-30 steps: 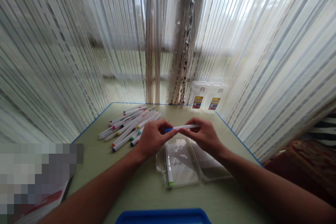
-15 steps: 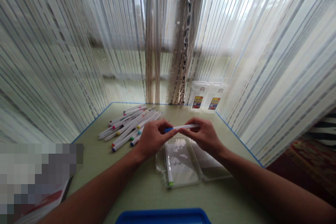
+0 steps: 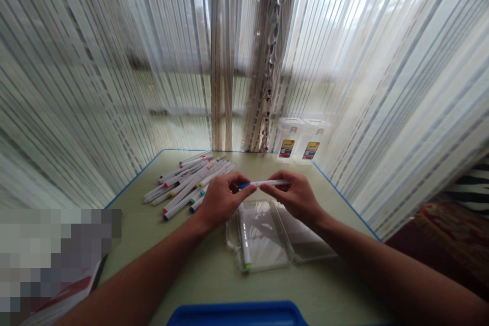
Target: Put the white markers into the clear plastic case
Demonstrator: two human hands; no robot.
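Note:
Between my two hands a white marker (image 3: 265,183) with a blue end lies nearly level above the table. My left hand (image 3: 223,194) pinches it at the blue end. The white end is held in the closed fingers of my right hand (image 3: 296,193). Below them an open clear plastic case (image 3: 267,237) lies on the table, its other half partly hidden under my right forearm. One white marker with a green end (image 3: 245,239) rests along the case's left side. To the left of my left hand lies a loose pile of white markers (image 3: 187,183) with coloured ends.
Two clear plastic boxes (image 3: 286,135) with yellow labels stand at the back right, against the string curtain (image 3: 175,61). A blue tray-like edge (image 3: 237,310) shows at the front. The green table (image 3: 206,275) has a blue border.
The held marker has shifted slightly left, and my fingertips have moved a little apart along it. The case, the green-ended marker and the pile stay in place.

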